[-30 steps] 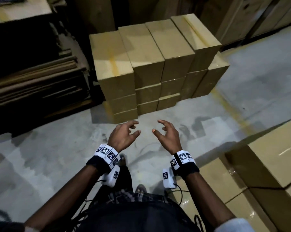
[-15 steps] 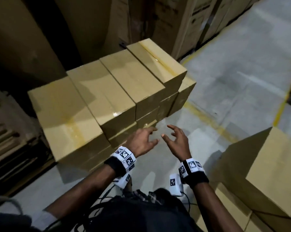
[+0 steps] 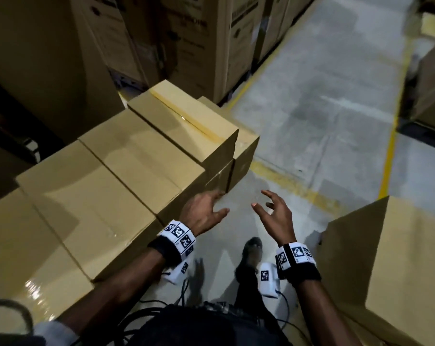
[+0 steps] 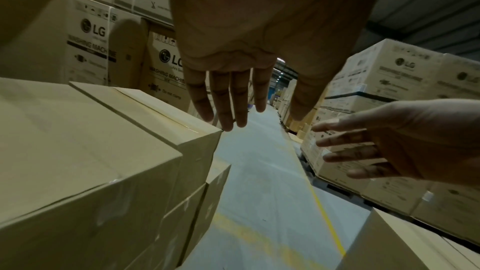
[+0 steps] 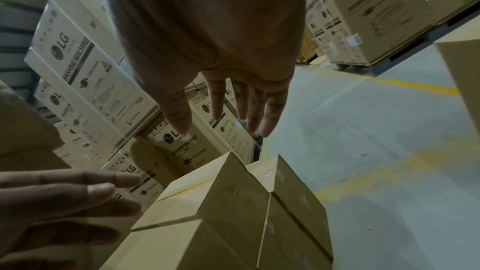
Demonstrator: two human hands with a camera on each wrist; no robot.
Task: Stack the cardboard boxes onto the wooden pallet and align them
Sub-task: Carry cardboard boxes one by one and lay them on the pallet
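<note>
We saw the plain cardboard boxes stacked in a row. Beside the stack's near end hovered our left hand & right hand, fingers spread, holding nothing. Behind the stack stood cartons marked "LG WASHING MACHINE", "Do not clamp".

Landmark: stacked cardboard boxes. Right of stack, bare concrete floor runs as open aisle, wide passage. Left hand near stack's right corner, right hand over floor, gap between them free. Behind stack, tall washing-machine cartons wall off route. Across aisle from stack, large open carton blocks.
</note>
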